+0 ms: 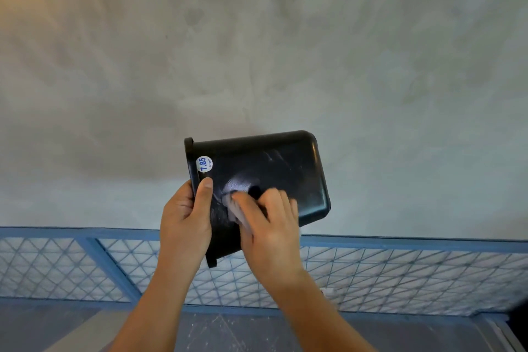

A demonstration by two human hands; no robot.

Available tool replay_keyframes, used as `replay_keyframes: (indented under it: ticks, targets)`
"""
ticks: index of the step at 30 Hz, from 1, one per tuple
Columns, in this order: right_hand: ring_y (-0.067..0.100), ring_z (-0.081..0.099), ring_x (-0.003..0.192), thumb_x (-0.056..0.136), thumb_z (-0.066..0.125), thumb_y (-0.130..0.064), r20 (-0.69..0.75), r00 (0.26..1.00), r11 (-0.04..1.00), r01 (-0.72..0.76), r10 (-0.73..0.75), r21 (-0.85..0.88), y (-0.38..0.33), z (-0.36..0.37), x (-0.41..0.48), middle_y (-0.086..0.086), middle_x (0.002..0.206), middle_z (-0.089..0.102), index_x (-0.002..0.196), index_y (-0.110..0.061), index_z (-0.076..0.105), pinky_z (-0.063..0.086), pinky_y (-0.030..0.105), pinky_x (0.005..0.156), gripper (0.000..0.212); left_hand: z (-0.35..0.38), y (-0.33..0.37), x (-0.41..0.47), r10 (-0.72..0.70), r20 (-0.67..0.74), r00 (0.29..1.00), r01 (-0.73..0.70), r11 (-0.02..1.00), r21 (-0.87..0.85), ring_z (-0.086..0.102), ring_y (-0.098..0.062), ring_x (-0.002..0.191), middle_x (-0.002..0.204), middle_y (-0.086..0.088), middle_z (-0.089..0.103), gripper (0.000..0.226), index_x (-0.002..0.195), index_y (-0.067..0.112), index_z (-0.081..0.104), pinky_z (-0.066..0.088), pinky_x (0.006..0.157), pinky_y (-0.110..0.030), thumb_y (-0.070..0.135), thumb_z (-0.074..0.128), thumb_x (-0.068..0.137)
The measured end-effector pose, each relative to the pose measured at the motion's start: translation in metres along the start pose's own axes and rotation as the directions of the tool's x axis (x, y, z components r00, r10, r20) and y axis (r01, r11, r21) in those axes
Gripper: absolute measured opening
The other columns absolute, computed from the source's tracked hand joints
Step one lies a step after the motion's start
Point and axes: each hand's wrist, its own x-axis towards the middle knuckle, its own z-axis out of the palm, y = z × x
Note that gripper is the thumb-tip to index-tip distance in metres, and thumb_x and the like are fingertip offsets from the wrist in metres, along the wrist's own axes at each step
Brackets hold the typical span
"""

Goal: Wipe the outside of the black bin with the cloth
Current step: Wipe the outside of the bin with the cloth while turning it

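1. Mid-scene, held up w/ the grey wall (pixel 257 51) behind it, the black bin (pixel 271 163) lies tipped on its side: rim (pixel 189 151) to the left, base to the right, one broad outer face toward the camera.
2. Left hand (pixel 185 223) grasps the rim at the near-left, thumb flat on the outer face, just below a round white price sticker (pixel 204 164).
3. Right hand (pixel 271 226) has its fingers curled over the bunched cloth (pixel 233 207), pressing it on the near part of that face.
4. Step in hand, I'd say: wiping this face. A pale streak sits just beyond the cloth; light scuffs show farther up, twd the base.
5. Next move prob. needs strokes out to the right & far edge, then a turn of the bin w/ the left hand to reach the other sides & base.
6. Below and nearer: a blue mesh frame (pixel 400 271).
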Motion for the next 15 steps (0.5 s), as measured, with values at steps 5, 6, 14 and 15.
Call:
replay_keyframes:
  ticks: [5,6,14,15]
  targets:
    - [0.020,0.049,0.077,0.098,0.066,-0.019,0.039,0.970,0.971,-0.239,0.238,0.001,0.071,-0.002,-0.013,-0.001,0.094,0.045,0.116,-0.028,0.071,0.050,0.043,0.067,0.020,0.009,-0.004,0.001,-0.237,0.082,0.968,0.250,0.943,-0.222,0.074,-0.017,0.102,0.106,0.007,0.078,0.024,0.106,0.039,0.072,0.057,0.096,-0.047,0.037,0.048,0.108]
    - [0.020,0.048,0.077,0.098,0.067,-0.018,0.043,0.959,0.960,-0.281,0.281,-0.012,0.078,-0.003,-0.008,-0.002,0.094,0.042,0.117,-0.028,0.069,0.051,0.043,0.067,0.021,0.013,-0.006,-0.001,-0.254,0.037,0.967,0.256,0.942,-0.216,0.073,-0.016,0.102,0.104,0.012,0.078,0.025,0.105,0.041,0.072,0.057,0.094,-0.044,0.040,0.047,0.108]
    - [0.021,0.052,0.079,0.092,0.068,-0.016,0.111,0.993,0.999,0.031,-0.028,-0.026,0.006,0.006,-0.029,0.002,0.093,0.053,0.115,-0.022,0.073,0.042,0.035,0.072,0.024,0.041,-0.014,-0.025,-0.194,-0.159,0.968,0.186,0.980,-0.063,0.073,-0.021,0.088,0.088,0.000,0.076,0.041,0.096,0.026,0.071,0.058,0.082,-0.045,0.054,0.043,0.105]
    - [0.021,0.054,0.079,0.092,0.068,-0.016,0.123,0.991,0.998,0.051,-0.047,-0.035,0.014,0.005,-0.036,0.001,0.092,0.055,0.117,-0.023,0.072,0.041,0.038,0.074,0.026,0.039,-0.015,-0.025,-0.207,-0.165,0.964,0.198,0.978,-0.069,0.073,-0.020,0.088,0.088,0.001,0.076,0.041,0.096,0.027,0.071,0.059,0.082,-0.045,0.056,0.043,0.105]
